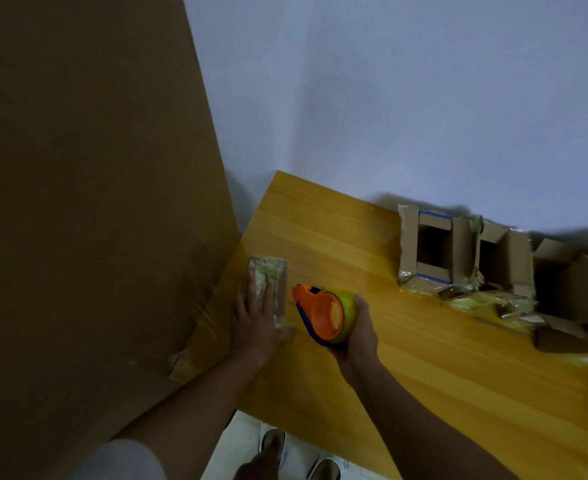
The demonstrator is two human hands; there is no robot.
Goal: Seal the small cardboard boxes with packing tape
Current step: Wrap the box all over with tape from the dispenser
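Observation:
A small taped cardboard box (272, 271) lies near the left edge of the yellow wooden table (406, 368). My left hand (256, 320) rests flat on top of it, fingers straight. Just to its right, my right hand (358, 332) grips an orange tape dispenser (322, 315) loaded with a yellowish tape roll, held a little above the table with its nose pointing toward the box. Several open small cardboard boxes (431, 251) with flaps up stand at the back right.
A large brown cardboard sheet (88, 202) leans at the left, against the table's left edge. Crumpled tape scraps (472, 301) lie in front of the open boxes. A pale wall rises behind. My feet in slippers (271, 445) show below the table's near edge.

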